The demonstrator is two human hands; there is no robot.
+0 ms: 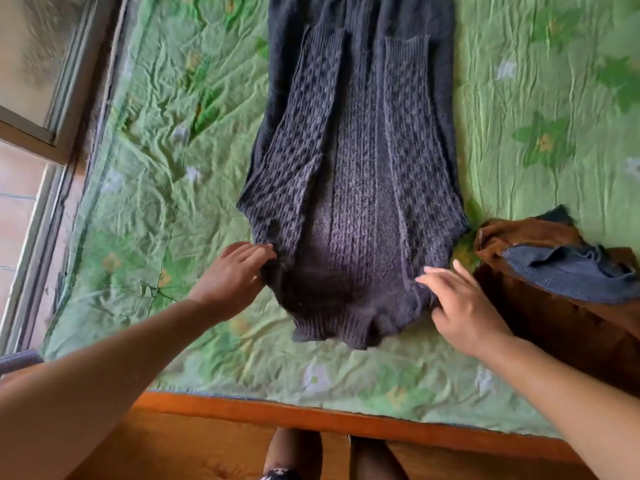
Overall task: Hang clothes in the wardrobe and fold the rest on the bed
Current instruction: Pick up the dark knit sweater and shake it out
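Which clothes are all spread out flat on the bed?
The dark knitted sweater in the middle, sleeves folded in. The brown garment and blue one at right lie crumpled in a heap.

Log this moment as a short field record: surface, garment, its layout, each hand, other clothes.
surface: bed with a green floral sheet, wooden edge nearest the person
garment: dark knit sweater, lying flat
layout: both sleeves folded inward over the body
left hand: fingers on the sweater's left near corner; grip unclear
right hand: open, fingers spread at the sweater's right near corner
other clothes: brown garment with a blue knit piece on it, right of the sweater
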